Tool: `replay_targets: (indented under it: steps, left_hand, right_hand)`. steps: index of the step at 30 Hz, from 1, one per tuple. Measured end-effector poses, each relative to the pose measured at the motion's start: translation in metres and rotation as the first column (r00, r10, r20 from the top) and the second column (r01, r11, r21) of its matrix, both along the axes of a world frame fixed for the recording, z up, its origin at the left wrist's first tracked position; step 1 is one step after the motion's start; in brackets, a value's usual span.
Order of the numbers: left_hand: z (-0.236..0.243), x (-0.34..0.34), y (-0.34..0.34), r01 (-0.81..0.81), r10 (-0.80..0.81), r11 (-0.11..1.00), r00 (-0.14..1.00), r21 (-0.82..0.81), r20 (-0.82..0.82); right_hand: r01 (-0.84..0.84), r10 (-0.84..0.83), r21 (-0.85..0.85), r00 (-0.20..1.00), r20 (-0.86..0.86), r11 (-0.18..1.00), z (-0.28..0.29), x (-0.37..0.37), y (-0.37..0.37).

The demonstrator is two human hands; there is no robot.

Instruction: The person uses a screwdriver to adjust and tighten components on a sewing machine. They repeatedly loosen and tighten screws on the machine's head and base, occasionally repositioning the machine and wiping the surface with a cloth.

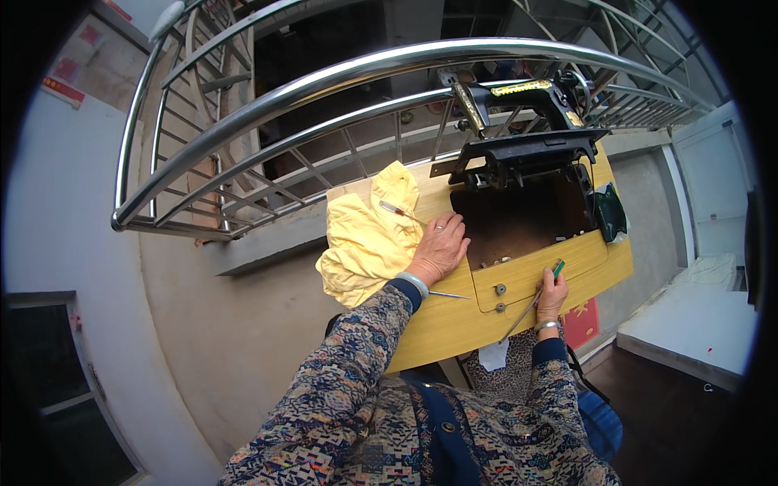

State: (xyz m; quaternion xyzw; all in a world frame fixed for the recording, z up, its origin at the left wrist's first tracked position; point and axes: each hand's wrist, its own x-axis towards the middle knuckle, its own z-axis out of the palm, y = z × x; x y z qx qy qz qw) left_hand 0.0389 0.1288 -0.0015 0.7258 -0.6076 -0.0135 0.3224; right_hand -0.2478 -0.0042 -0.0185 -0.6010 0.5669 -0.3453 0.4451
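Note:
My left hand (440,247) rests with fingers apart on the yellow wooden table (429,340), beside the opening's left edge and a crumpled yellow cloth (356,259). A clear-handled screwdriver (393,208) lies on the cloth, its tip toward those fingers. A thin metal tool (454,296) lies below the hand. My right hand (552,296) grips a green-handled screwdriver (558,268) at the table's front, shaft pointing down-left over a white scrap (494,356). Two small round metal parts (500,289) sit left of it. A black sewing machine (527,105) is tilted up above the dark opening (519,219).
A steel railing (292,97) runs behind the table. A dark green pouch (609,211) hangs at the table's right end. A white ledge (681,324) is at the right, and a red item (580,324) is below the table. A white wall (65,194) is at the left.

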Motion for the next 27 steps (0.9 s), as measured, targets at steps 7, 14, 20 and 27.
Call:
replay_targets:
  steps: [7,14,20,27]
  left_hand:
    - [-0.003,-0.002,-0.001,0.005,-0.005,1.000,1.000,-0.005,-0.005]
    - [-0.001,0.003,0.003,0.001,-0.003,0.998,0.999,-0.056,-0.036]
    - [-0.001,0.004,0.003,0.001,-0.008,0.997,0.995,-0.073,-0.095]
    - [-0.004,0.006,0.002,0.015,-0.027,0.997,0.988,-0.080,-0.152]
  right_hand:
    - [0.011,-0.015,-0.036,0.996,-0.088,0.999,-0.002,0.000,-0.001]
    - [-0.003,0.001,-0.012,0.994,-0.112,1.000,-0.013,-0.007,-0.005]
    - [0.003,-0.001,0.034,0.998,-0.066,0.999,-0.016,-0.011,-0.008]
    - [0.020,-0.017,0.077,0.999,-0.048,0.997,-0.012,-0.013,-0.003]
